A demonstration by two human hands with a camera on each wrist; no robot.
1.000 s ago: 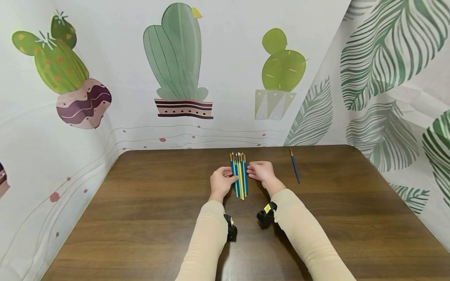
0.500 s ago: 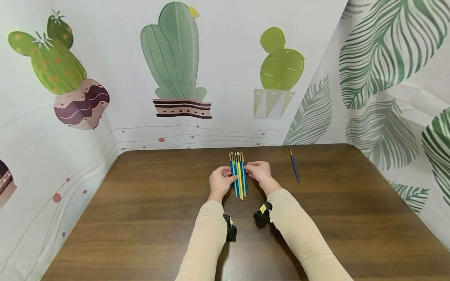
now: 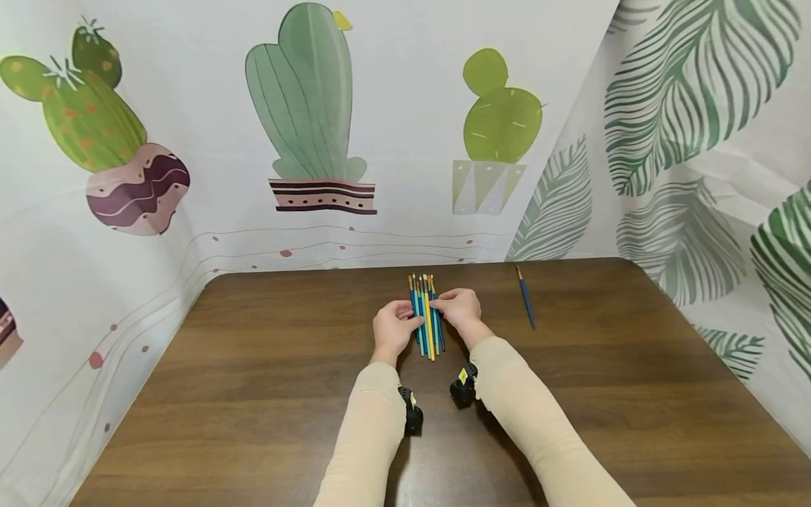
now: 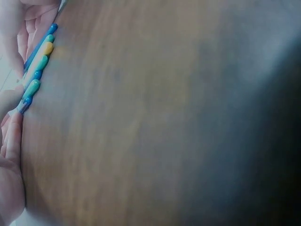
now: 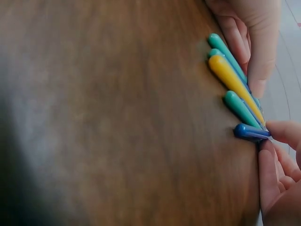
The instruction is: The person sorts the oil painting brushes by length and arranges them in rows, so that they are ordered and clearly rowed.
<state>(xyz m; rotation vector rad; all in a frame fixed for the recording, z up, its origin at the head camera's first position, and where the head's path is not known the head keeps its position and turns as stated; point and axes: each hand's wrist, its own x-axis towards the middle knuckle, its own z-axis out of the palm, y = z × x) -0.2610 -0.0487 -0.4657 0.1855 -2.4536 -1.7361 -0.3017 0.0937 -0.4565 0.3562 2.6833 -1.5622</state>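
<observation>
Several paintbrushes (image 3: 426,327), with blue, teal and yellow handles, lie side by side near the table's back edge, bristles pointing away. My left hand (image 3: 393,327) holds their left side, its thumb over the handles and its fingers along the outer brush. From the right, my right hand (image 3: 460,308) pinches the bundle's edge, thumb tip on top near the yellow paintbrush (image 5: 230,75). In the right wrist view, a blue handle (image 5: 249,132) sits between that thumb and forefinger. The rounded handle ends (image 4: 35,87) line up between both hands in the left wrist view.
A single blue paintbrush (image 3: 527,299) lies apart, to the right of the bundle. The brown wooden table (image 3: 253,394) reaches back to a white cloth (image 3: 418,127) printed with cacti and leaves.
My right hand has moved left, from beside the paintbrushes onto their right edge. My left hand keeps its hold, and the bundle is slightly narrower. The head view has shifted a little.
</observation>
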